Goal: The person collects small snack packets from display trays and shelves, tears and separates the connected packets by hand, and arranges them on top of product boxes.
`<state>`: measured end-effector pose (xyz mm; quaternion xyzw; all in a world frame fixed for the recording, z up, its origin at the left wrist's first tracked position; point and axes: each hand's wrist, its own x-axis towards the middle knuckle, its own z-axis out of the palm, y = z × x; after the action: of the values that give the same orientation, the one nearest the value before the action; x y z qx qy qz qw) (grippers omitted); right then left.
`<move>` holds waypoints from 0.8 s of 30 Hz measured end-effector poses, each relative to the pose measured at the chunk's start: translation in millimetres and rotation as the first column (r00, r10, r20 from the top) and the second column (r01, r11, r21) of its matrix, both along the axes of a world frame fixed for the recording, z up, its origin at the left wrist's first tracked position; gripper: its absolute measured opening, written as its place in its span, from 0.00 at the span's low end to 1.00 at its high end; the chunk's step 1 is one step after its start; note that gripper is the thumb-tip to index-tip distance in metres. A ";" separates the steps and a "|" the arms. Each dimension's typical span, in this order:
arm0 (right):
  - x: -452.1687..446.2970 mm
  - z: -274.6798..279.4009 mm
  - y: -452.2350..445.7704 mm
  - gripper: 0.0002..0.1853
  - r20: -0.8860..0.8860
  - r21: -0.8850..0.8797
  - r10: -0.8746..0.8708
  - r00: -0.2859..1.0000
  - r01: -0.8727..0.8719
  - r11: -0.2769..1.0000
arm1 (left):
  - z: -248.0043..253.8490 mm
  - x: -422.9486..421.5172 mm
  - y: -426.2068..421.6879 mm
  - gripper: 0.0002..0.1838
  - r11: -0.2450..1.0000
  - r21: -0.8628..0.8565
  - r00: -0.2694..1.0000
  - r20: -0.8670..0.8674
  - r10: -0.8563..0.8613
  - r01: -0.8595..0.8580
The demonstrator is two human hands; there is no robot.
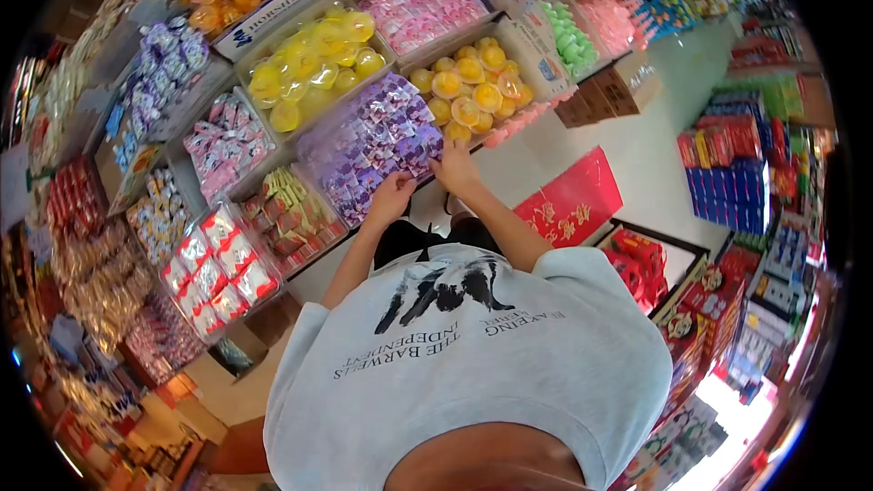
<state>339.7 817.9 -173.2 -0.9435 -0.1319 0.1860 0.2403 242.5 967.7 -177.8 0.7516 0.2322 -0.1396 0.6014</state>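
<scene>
My left hand [391, 197] rests at the near edge of an open box of small purple packets [364, 150], its fingers curled together. Close beside it, my right hand [457, 168] is at the box's near right corner, fingers bent and drawn together. Whatever is between the fingers of either hand is too small or hidden to make out. Just past my right hand stands a box of round yellow-orange items in clear cups [473, 82]. Beyond the purple packets is a box of yellow balls in clear wrapping [314, 64].
Pink packets [423, 9] fill a box farther back. On the left are pink-and-white packets [227, 141], green-and-red packets [289, 218] and a clear-wrapped red-and-white pack [223, 268]. A red sheet [573, 200] is to the right, near stacked blue boxes [727, 191].
</scene>
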 end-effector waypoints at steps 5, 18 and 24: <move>-16.6 -11.2 5.3 0.25 0.115 0.106 -0.171 0.979 0.159 0.982 | -32.8 6.1 0.1 0.20 0.981 -0.088 0.985 -0.013 -0.174 0.172; -53.3 -10.1 -6.4 0.09 0.003 0.455 -0.257 0.966 0.227 0.861 | -24.7 26.8 -14.5 0.22 0.927 -0.375 0.998 0.051 0.020 0.001; -80.5 -6.5 -69.0 0.12 -0.162 0.721 -0.292 0.943 0.315 0.617 | 12.2 11.8 -29.8 0.05 0.889 -0.215 0.912 0.020 -0.409 0.404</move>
<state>259.2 748.9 -179.7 -0.7709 -0.0312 0.0870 0.6302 254.3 937.9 -165.6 0.7123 0.0610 -0.2962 0.6334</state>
